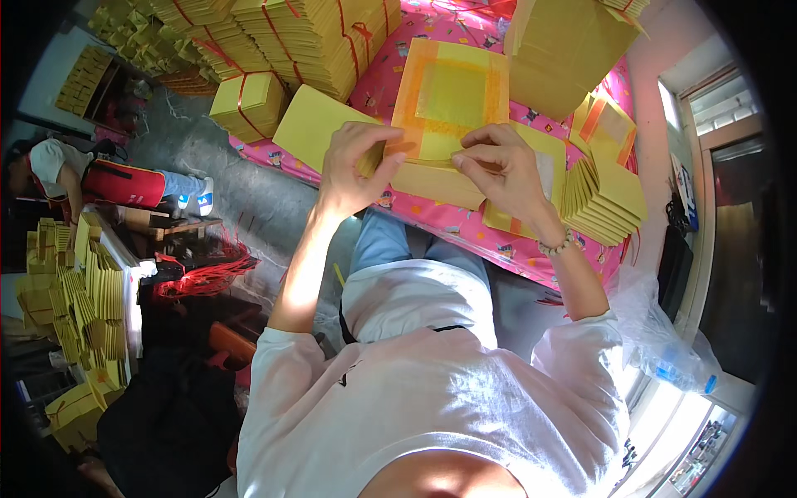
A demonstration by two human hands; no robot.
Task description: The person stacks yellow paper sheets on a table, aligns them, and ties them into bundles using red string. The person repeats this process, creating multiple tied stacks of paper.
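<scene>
A thick stack of yellow joss paper (436, 179) lies in front of me on a pink patterned cover. Its top sheet (452, 91) bears an orange frame around a yellow-gold square. At the sheet's near left corner, my left hand (353, 162) has thumb and forefinger closed around the edge, its other fingers curled behind. My right hand (505, 170) pinches the near edge towards the right corner, with thumb and forefinger pressed together. A bead bracelet circles the right wrist. How many sheets lie between the fingers is hidden.
Tall bundles of yellow paper (307, 50) tied with red string stand at the back left. Fanned yellow packets (602, 187) lie at right on the pink cover (531, 249). A bottle in clear plastic (685, 373) is lower right. Another person (124, 178) bends at far left.
</scene>
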